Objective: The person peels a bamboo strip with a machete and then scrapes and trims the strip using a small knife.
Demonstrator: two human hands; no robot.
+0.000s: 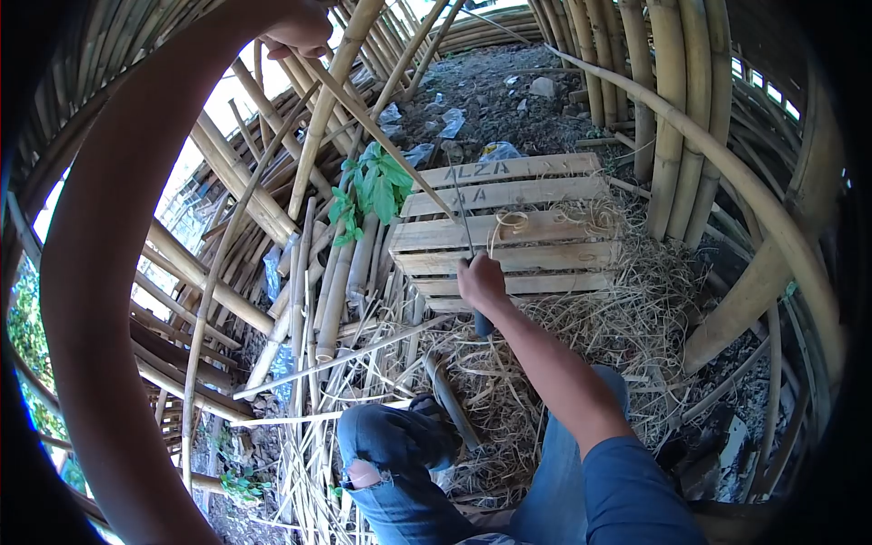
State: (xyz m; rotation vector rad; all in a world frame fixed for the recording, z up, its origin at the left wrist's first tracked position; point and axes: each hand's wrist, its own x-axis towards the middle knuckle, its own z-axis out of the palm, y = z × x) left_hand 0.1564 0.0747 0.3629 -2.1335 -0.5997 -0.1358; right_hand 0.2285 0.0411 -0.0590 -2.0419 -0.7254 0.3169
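Observation:
High at the upper left, my left hand is closed on the upper end of a bamboo strip. The strip slants down to the right, its lower end meeting the slatted wooden crate. My right hand grips a knife by its dark handle over the crate's near left side. Its thin blade points up and away, close beside the strip's lower end; whether they touch I cannot tell. Thin curled shavings lie on the slats.
Shavings cover the ground around the crate and my legs. Bamboo poles stand at the right, and a curved pole arches across there. Cut bamboo lengths and a leafy plant are left of the crate. Rubble lies behind.

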